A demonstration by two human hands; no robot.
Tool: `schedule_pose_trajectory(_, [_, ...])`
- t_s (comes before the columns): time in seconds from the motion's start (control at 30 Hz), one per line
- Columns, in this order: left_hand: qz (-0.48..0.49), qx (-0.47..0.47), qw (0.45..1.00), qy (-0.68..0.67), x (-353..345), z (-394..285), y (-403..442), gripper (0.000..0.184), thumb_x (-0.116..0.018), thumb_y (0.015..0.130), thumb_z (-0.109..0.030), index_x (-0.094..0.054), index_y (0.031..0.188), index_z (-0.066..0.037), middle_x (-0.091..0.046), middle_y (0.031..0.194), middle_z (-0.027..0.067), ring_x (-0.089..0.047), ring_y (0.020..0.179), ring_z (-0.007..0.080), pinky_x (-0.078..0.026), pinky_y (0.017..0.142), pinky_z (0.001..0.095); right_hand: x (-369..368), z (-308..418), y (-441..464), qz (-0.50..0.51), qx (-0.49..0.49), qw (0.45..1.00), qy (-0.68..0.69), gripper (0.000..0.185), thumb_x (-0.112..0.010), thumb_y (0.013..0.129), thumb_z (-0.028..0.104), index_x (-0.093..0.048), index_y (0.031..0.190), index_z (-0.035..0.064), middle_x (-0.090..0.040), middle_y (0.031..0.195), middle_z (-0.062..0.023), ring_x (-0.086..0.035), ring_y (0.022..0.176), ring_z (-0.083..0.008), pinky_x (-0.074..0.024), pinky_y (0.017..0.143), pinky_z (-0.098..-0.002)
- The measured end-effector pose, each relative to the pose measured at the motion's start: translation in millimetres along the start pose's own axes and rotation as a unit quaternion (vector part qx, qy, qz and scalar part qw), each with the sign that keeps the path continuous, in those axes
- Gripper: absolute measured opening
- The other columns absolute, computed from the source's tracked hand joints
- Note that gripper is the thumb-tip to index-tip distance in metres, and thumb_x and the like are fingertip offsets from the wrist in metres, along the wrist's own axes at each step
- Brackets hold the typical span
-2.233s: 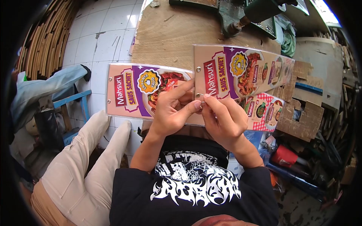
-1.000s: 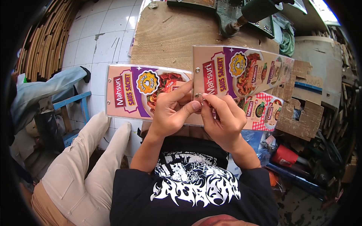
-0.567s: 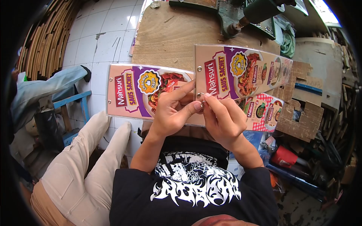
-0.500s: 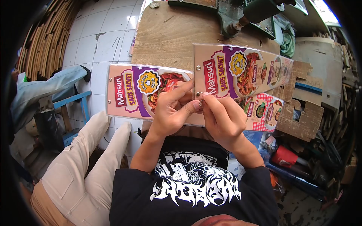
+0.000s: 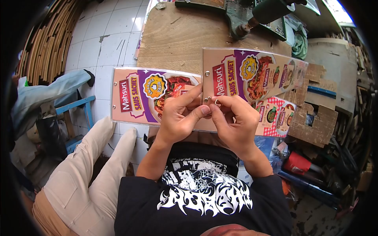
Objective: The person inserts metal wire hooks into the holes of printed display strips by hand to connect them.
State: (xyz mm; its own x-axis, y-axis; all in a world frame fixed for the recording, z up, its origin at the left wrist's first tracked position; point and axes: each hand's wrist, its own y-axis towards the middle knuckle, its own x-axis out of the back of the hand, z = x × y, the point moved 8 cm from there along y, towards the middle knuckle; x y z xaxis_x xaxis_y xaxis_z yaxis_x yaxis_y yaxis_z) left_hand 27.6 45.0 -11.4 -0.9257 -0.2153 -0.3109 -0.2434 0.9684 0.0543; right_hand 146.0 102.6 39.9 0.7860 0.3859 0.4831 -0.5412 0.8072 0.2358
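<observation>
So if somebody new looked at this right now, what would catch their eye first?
Probably the two bright Mahsuri signs, the upper one at the centre and the lower one partly beneath it, reaching out to the left. Next, the left hand and right hand, meeting at the upper sign's near left corner, with a small metal ring in the right fingers. Then the dark machine at the table's far side.

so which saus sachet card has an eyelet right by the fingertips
The card on the picture's right: its lower eyelet is by the right hand. Both visible eyelets on the left card are away from the fingers.
</observation>
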Motion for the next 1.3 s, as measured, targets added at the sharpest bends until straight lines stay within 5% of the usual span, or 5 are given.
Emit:
schedule_pose_trajectory(0.07, [0.007, -0.006, 1.000, -0.003, 0, 1, 0, 0.051, -0.057, 0.091, 0.007, -0.044, 0.141, 0.005, -0.070, 0.106, 0.0187, -0.068, 0.093, 0.0187, -0.056, 0.083, 0.0300, -1, -5, -1, 0.004, -0.029, 0.999, 0.020, 0.020, -0.072, 0.076, -0.006, -0.067, 0.095, -0.0010, -0.061, 0.072, -0.0083, -0.058, 0.054, -0.0160, -0.0447, 0.046, -0.0281])
schedule_pose_trajectory(0.33, [-0.014, 0.003, 0.999, -0.033, -1, 3, 0, 0.052, -0.058, 0.092, 0.005, -0.044, 0.142, 0.003, -0.071, 0.103, 0.0173, -0.068, 0.090, 0.0165, -0.056, 0.080, 0.0283, 2, 20, -10, -0.062, 0.227, 0.961, -0.146, 0.030, -0.074, 0.071, -0.004, -0.069, 0.101, -0.0019, -0.060, 0.073, -0.0064, -0.056, 0.055, -0.0176, -0.0449, 0.048, -0.0289])
schedule_pose_trajectory(0.53, [-0.008, 0.024, 0.999, -0.038, 0, 8, -2, 0.052, -0.058, 0.092, 0.005, -0.044, 0.141, 0.004, -0.071, 0.104, 0.0166, -0.068, 0.087, 0.0154, -0.056, 0.078, 0.0271, 2, 27, 0, -0.006, 0.294, 0.940, -0.175, 0.034, -0.071, 0.068, -0.004, -0.068, 0.102, -0.0026, -0.055, 0.074, -0.0061, -0.055, 0.056, -0.0180, -0.0451, 0.050, -0.0294])
schedule_pose_trajectory(1.03, [0.000, 0.006, 0.999, 0.034, 1, 6, -2, 0.051, -0.058, 0.089, 0.008, -0.045, 0.139, 0.007, -0.070, 0.102, 0.0190, -0.070, 0.089, 0.0199, -0.060, 0.077, 0.0301, 3, 10, 4, 0.024, 0.064, 0.996, -0.063, 0.022, -0.073, 0.077, -0.004, -0.069, 0.098, 0.0021, -0.056, 0.068, -0.0069, -0.055, 0.053, -0.0189, -0.0427, 0.047, -0.0308])
schedule_pose_trajectory(1.3, [0.032, 0.001, 0.996, 0.078, 0, 6, -3, 0.053, -0.059, 0.088, 0.009, -0.044, 0.139, 0.008, -0.071, 0.103, 0.0192, -0.070, 0.088, 0.0200, -0.058, 0.079, 0.0299, 8, 10, 0, 0.009, 0.091, 0.995, -0.028, 0.026, -0.075, 0.076, -0.004, -0.070, 0.100, 0.0017, -0.062, 0.071, -0.0077, -0.059, 0.057, -0.0176, -0.0461, 0.049, -0.0288])
